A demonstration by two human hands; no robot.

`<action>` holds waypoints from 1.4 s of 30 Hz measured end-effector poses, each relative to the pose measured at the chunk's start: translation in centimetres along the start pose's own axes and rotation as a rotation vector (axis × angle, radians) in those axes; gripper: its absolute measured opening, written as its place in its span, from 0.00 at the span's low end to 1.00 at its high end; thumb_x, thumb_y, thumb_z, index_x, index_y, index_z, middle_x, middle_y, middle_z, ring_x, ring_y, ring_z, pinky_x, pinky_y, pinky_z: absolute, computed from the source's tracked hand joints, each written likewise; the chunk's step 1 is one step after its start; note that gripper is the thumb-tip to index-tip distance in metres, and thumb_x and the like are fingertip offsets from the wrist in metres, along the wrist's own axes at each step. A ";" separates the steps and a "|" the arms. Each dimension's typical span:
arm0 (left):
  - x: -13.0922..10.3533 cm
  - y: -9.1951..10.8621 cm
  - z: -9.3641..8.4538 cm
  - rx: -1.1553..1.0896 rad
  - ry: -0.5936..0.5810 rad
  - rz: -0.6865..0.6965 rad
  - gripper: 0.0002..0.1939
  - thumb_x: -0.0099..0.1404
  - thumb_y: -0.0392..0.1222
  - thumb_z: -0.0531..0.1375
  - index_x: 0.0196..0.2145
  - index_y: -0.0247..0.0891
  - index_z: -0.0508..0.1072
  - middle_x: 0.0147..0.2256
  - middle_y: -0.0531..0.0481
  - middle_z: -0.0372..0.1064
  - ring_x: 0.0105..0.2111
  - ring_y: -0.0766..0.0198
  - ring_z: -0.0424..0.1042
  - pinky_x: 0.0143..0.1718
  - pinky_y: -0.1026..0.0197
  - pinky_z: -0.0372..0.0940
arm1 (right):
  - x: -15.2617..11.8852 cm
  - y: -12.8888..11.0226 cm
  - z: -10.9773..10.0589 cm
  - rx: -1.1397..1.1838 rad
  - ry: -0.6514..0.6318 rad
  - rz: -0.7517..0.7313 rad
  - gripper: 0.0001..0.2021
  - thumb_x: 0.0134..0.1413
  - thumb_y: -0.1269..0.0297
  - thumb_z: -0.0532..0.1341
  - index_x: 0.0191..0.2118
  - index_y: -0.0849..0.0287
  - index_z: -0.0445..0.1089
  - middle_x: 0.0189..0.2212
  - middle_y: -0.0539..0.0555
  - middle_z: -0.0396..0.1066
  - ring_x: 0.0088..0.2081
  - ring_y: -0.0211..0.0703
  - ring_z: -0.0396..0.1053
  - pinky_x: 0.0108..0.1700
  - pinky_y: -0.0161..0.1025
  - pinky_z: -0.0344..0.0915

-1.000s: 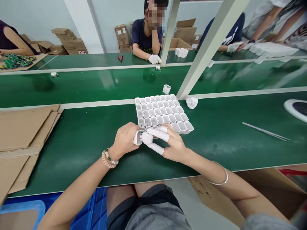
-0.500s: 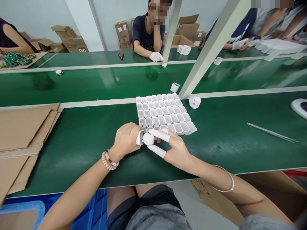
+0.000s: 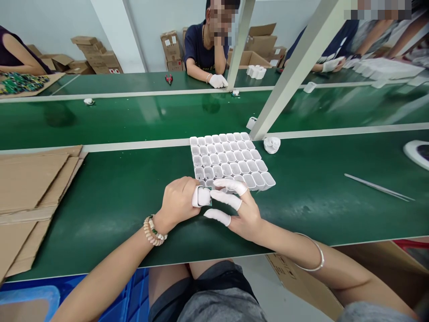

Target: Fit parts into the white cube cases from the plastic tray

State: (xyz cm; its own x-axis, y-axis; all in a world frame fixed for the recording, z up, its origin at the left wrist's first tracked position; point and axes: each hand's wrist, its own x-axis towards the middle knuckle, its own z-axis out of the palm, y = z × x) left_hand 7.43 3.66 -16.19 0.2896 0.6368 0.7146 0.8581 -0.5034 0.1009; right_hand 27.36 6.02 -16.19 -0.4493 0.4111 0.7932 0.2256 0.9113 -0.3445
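My left hand (image 3: pixel 181 198) is closed around a small white plastic housing (image 3: pixel 196 197), held above the green bench. A white part (image 3: pixel 203 196) with a bit of green board at its edge sits at the housing's open end; how deep it goes inside cannot be told. My right hand (image 3: pixel 239 205) wears white finger cots. Its fingers are stretched out and apart, with a fingertip at the part's right side. Just beyond both hands stand rows of white open-topped housings (image 3: pixel 230 156). Some in the left columns show dark bits inside.
Flattened cardboard (image 3: pixel 30 188) lies at left. Tweezers (image 3: pixel 378 187) and a crumpled white lump (image 3: pixel 271 144) are at right. A slanted post (image 3: pixel 295 67) rises by the green conveyor (image 3: pixel 144 114), which carries several small white parts. Co-workers sit across; one person's gloved hand (image 3: pixel 218 81) rests there.
The white part has moved from between my right fingers up against the housing in my left hand. My right fingers have spread. Pieces on the conveyor have shifted right.
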 end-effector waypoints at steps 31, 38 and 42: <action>-0.6 -0.3 -0.2 -0.373 -0.061 -0.160 0.05 0.55 0.34 0.56 0.31 0.39 0.64 0.25 0.54 0.67 0.22 0.67 0.67 0.25 0.64 0.62 | -0.4 1.2 2.7 -0.023 -0.155 -0.191 0.26 0.64 0.58 0.60 0.63 0.63 0.60 0.62 0.75 0.55 0.66 0.63 0.53 0.57 0.63 0.63; -1.0 -1.6 -0.3 -0.324 -0.103 -0.054 0.04 0.56 0.40 0.57 0.31 0.40 0.65 0.26 0.50 0.68 0.24 0.62 0.69 0.27 0.59 0.66 | -1.3 1.9 4.1 -0.072 -0.295 -0.294 0.28 0.65 0.59 0.58 0.64 0.74 0.59 0.63 0.77 0.58 0.70 0.63 0.47 0.64 0.63 0.56; -1.0 -4.1 -1.2 -0.239 -0.025 -0.231 0.05 0.60 0.39 0.60 0.33 0.40 0.65 0.27 0.51 0.69 0.27 0.64 0.69 0.30 0.62 0.65 | -2.4 0.1 3.5 0.055 -0.241 -0.355 0.30 0.66 0.57 0.56 0.66 0.73 0.57 0.65 0.74 0.57 0.71 0.62 0.42 0.67 0.61 0.52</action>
State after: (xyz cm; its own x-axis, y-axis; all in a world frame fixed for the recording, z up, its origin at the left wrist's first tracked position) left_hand 3.12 4.34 -16.48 0.1122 0.7628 0.6368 0.7795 -0.4650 0.4197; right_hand 25.45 5.18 -19.86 -0.6815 0.0602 0.7293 -0.0223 0.9944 -0.1030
